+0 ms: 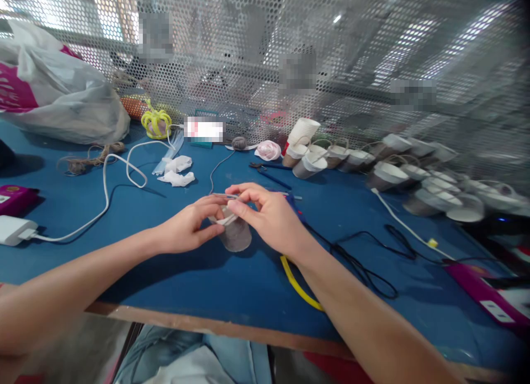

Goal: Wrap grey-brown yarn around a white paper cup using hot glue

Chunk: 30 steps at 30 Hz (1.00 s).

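Observation:
A small paper cup (237, 237), its side covered in grey, is tilted between my two hands over the blue table. My left hand (188, 224) is closed on the cup's left side, thumb and fingers at the pale rim. On the other side, my right hand (269, 210) pinches at the rim, where a grey cord or handle shows by the fingertips. Exactly what those fingertips hold is partly hidden. From the cup area a thin grey yarn strand (212, 177) runs back toward a grey yarn ball (239, 143).
Several grey-wrapped cups with handles (387, 175) stand at the right, near stacked white cups (304, 131). Pliers (271, 166) lie behind my right hand. Black cable (364, 268) and a yellow strip (300, 284) are right; a white cable (106, 190) and plastic bag (62, 91) are left.

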Tool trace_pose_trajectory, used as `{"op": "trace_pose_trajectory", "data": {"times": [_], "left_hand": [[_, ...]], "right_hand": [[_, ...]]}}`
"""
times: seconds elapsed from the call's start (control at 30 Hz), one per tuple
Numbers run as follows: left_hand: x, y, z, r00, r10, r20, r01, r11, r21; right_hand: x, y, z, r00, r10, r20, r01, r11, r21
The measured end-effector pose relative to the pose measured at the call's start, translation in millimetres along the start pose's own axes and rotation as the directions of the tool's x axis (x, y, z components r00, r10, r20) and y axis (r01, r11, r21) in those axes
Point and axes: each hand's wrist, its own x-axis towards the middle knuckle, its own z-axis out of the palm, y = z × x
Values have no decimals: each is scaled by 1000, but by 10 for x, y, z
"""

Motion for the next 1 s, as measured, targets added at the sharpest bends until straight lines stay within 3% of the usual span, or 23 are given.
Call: {"op": "trace_pose_trajectory", "data": {"times": [0.17, 0.4, 0.67, 0.83, 1.0], "left_hand": [[-1, 0, -6, 991, -127, 36, 132, 972, -192], [9, -22, -23, 986, -137, 98, 160, 942, -296], [1, 3, -45, 977, -115, 180, 161, 951, -263], [-1, -1, -55, 976, -83, 202, 137, 953, -270], [1, 21, -66, 970, -91, 226, 147, 959, -242]], "right_hand": [[-50, 18, -151, 995, 30, -95, -38, 995, -90], [-154, -5, -261, 987, 161, -22, -163, 969, -186], [-228, 34, -307, 937, 318, 148, -334, 938, 98], [-279, 25, -332, 947, 279, 159, -292, 954, 66], [-290, -11, -357, 978, 181, 108, -158, 969, -191]]}}
